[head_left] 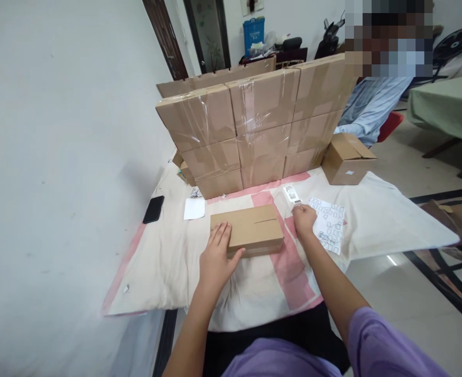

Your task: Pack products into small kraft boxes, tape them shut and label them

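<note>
A closed brown cardboard box (250, 225) lies on the cloth-covered table in front of me. My left hand (218, 254) rests on its left end, fingers stretched across the top and thumb along the near edge. To the box's right, my right hand (304, 219) is closed, its fingers curled in. It is right by the near end of a small white device (291, 193), whose kind I cannot make out. Whatever those fingers hold, if anything, is hidden. Beside this hand lies a white sheet with printed or drawn small outlines (335, 217).
A wall of taped cardboard boxes (262, 112) stands across the table's far side. At its right is another carton (346, 162), near a person in a light blue sleeve (372, 107). A black phone (154, 209) and white paper (194, 208) lie left on the cloth (156, 272).
</note>
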{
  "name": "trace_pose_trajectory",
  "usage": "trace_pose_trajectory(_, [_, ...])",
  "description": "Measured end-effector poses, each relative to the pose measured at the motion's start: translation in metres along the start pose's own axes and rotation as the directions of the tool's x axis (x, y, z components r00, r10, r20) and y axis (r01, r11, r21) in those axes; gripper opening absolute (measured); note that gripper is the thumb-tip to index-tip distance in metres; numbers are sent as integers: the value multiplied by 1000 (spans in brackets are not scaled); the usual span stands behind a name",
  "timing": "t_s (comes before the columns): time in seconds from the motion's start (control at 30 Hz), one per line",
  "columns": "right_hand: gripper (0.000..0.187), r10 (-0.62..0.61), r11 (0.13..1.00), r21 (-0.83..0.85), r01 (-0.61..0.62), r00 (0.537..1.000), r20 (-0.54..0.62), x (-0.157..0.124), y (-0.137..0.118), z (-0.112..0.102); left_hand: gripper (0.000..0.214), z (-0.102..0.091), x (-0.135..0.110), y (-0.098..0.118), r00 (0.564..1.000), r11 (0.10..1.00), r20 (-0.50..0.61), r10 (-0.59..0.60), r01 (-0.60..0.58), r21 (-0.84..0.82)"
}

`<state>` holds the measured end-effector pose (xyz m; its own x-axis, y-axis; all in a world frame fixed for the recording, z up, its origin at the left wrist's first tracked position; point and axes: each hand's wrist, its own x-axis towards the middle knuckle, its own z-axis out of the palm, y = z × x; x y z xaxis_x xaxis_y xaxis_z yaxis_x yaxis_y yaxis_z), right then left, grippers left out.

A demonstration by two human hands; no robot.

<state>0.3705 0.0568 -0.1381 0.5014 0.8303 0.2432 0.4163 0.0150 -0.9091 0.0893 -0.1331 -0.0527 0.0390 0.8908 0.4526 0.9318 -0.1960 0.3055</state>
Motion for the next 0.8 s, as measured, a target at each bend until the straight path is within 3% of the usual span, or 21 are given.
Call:
trace_pose_trajectory(0.13, [29, -57, 996, -62, 57, 998, 0, -4, -16, -10, 67, 1, 1, 1, 999, 1000, 18, -26, 27, -14])
trace_pose_trajectory(0.27, [32, -191, 981, -36, 191, 982, -3, -12, -45, -22, 67, -5, 4, 4, 994, 997, 85, -72, 75, -23])
trace_pose_trajectory(0.43, [35, -435, 898, 103, 427, 897, 76, -33, -95, -40, 66, -21, 13, 11, 981, 995, 169, -99, 100, 7])
trace_pose_trajectory(0.5, [35, -518, 850, 167, 500, 850, 90, -49, -118, -51, 60, -28, 16, 14, 989, 997, 128, -78, 76, 21])
trace_pose_trajectory(0.6, [35, -682, 714, 279, 642, 728, 71, -82, -150, -68, 37, -39, 19, 24, 990, 1000, -141, 16, -17, -7])
trace_pose_trajectory(0.67, [32, -792, 589, 359, 724, 606, 77, -109, -166, -78, 24, -49, 18, 34, 941, 991, -332, 69, -102, -85])
trace_pose_trajectory(0.73, [26, -868, 482, 418, 770, 484, 110, -134, -177, -84, 22, -60, 17, 43, 912, 958, -403, 71, -174, -226])
trace_pose_trajectory(0.8, [20, -914, 402, 463, 790, 377, 150, -153, -182, -88, 23, -71, 15, 50, 922, 904, -381, 61, -213, -370])
